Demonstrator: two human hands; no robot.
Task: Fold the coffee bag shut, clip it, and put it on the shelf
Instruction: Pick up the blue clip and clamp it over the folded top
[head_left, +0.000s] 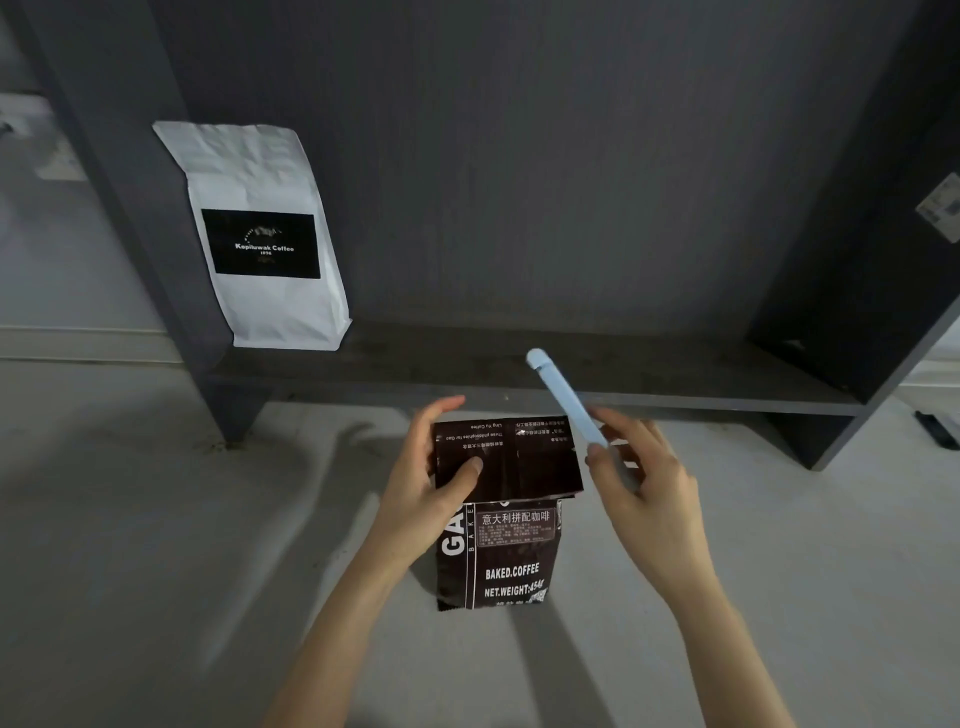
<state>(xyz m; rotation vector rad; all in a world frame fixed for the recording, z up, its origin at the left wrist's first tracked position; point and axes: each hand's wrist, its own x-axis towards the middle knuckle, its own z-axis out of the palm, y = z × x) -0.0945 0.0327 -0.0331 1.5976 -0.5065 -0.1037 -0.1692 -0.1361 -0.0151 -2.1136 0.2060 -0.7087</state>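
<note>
A dark brown coffee bag (511, 551) with white lettering stands on the pale floor in front of the shelf, its top flap folded down toward me. My left hand (426, 483) grips the folded flap from the left, thumb pressed on its face. My right hand (649, 493) holds a long pale blue clip (563, 397) by its lower end, just right of the flap; the clip slants up and to the left over the shelf edge. The dark grey shelf (649, 382) runs across the view behind the bag.
A white coffee bag (260, 234) with a black label stands at the left end of the shelf, leaning on the left upright. The shelf's right upright (852, 312) closes off the far side. A small dark object (935, 428) lies on the floor at the right.
</note>
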